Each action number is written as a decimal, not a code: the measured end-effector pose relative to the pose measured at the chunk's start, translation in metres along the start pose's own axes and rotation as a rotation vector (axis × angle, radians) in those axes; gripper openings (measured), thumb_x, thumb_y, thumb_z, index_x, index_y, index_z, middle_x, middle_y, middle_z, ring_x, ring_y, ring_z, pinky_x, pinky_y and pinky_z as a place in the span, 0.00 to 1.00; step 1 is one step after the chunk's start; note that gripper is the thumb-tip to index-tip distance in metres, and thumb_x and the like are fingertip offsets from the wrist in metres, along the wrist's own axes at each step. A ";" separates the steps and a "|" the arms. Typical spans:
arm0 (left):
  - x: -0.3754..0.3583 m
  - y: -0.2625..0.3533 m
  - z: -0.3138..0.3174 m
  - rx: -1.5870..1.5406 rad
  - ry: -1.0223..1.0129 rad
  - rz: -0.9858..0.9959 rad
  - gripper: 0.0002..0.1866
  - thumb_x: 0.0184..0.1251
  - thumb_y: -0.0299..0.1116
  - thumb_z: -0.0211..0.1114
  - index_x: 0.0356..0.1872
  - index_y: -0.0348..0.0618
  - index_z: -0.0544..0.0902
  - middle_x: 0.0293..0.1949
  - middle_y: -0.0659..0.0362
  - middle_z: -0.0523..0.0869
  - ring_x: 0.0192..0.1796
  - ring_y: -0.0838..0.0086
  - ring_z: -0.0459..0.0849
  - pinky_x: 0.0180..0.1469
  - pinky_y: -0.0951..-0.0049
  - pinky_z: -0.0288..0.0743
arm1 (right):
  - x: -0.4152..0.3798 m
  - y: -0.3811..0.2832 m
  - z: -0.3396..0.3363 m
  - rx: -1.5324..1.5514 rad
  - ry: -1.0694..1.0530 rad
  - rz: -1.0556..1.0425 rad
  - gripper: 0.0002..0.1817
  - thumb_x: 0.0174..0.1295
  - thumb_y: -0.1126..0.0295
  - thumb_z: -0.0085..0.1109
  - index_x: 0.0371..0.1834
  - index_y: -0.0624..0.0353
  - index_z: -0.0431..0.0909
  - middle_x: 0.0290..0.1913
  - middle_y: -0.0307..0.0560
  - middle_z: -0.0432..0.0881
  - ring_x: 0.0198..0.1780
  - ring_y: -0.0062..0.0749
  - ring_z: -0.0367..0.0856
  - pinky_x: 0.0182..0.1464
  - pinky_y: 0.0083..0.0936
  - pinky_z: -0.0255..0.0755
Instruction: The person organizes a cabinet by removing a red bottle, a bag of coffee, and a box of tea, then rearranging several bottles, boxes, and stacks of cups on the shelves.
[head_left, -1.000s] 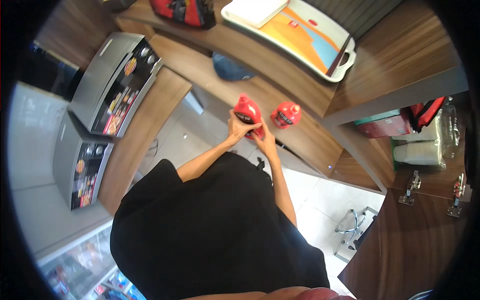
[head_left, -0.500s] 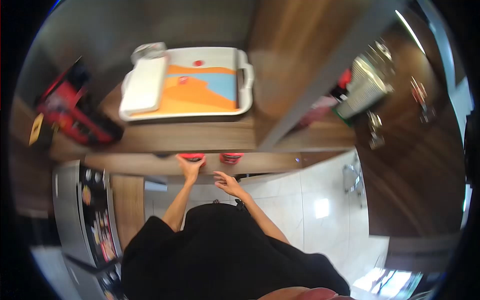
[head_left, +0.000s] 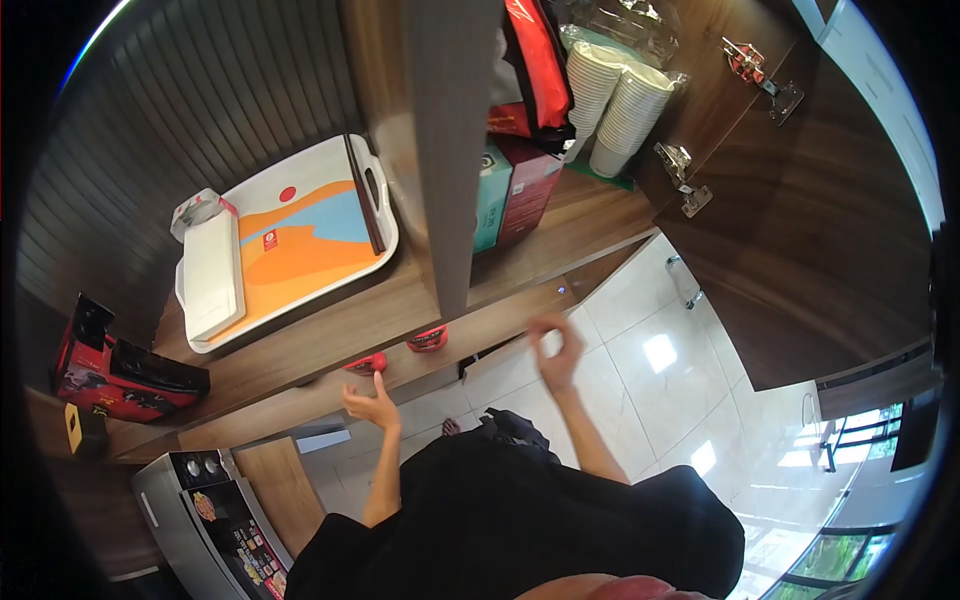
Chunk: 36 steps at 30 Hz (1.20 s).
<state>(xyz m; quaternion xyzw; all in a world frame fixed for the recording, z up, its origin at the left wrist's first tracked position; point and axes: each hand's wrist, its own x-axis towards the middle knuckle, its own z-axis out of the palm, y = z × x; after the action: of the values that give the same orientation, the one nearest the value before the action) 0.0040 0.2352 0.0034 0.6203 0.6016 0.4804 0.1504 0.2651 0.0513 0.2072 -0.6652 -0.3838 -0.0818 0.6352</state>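
Note:
My left hand (head_left: 374,404) is open, fingers apart and thumb up, just in front of the lower shelf. Its thumb tip overlaps the edge of a red container (head_left: 364,364) in this view, and the upper shelf hides part of that container. A second red container (head_left: 428,340), with dark markings, stands to its right on the same shelf. Raised over the floor near the right end of the lower shelf, my right hand (head_left: 560,362) is curled, slightly blurred. Its thumb and fingers form a ring with floor visible through it and nothing showing inside.
On the upper shelf sit a white tray (head_left: 384,262) with an orange and blue picture and a red-black bag (head_left: 130,375). Past the divider (head_left: 442,150) stand boxes (head_left: 525,190) and stacked paper cups (head_left: 632,118). An open cupboard door (head_left: 800,230) hangs at right.
My left hand has come away from the left red container it was gripping. My right hand has moved up and right, its fingers curling. The view has turned and shifted right.

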 end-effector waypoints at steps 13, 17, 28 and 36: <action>-0.015 0.396 0.010 -0.673 -0.211 1.170 0.22 0.44 0.21 0.63 0.46 0.46 0.84 0.49 0.53 0.80 0.56 0.57 0.78 0.61 0.51 0.67 | 0.243 0.034 -0.057 0.045 0.009 0.202 0.52 0.61 0.69 0.73 0.79 0.67 0.42 0.47 0.53 0.82 0.33 0.24 0.81 0.35 0.18 0.73; 0.015 0.482 0.064 -0.575 -0.313 0.905 0.27 0.62 0.26 0.62 0.63 0.33 0.69 0.61 0.44 0.73 0.63 0.48 0.72 0.65 0.53 0.66 | 0.247 0.034 -0.063 0.121 0.064 0.202 0.57 0.55 0.64 0.79 0.78 0.67 0.44 0.51 0.53 0.76 0.25 0.23 0.74 0.34 0.20 0.72; 0.020 0.484 0.093 -0.705 -0.710 0.380 0.41 0.71 0.52 0.64 0.70 0.27 0.60 0.65 0.36 0.70 0.69 0.49 0.68 0.71 0.56 0.62 | 0.238 0.034 -0.055 -0.406 0.004 -0.059 0.47 0.47 0.44 0.78 0.66 0.61 0.71 0.47 0.52 0.77 0.45 0.46 0.84 0.46 0.40 0.77; 0.001 0.478 0.060 -0.673 -0.713 0.605 0.45 0.60 0.57 0.72 0.65 0.30 0.65 0.58 0.39 0.74 0.63 0.47 0.73 0.63 0.54 0.68 | 0.192 0.000 -0.072 -0.237 0.036 -0.082 0.32 0.46 0.60 0.83 0.51 0.62 0.78 0.44 0.48 0.76 0.45 0.42 0.83 0.45 0.35 0.76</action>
<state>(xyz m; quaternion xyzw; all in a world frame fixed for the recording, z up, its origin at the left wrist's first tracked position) 0.3378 0.1488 0.3396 0.8062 0.1235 0.4282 0.3892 0.4253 0.0641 0.3351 -0.7178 -0.3868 -0.1645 0.5551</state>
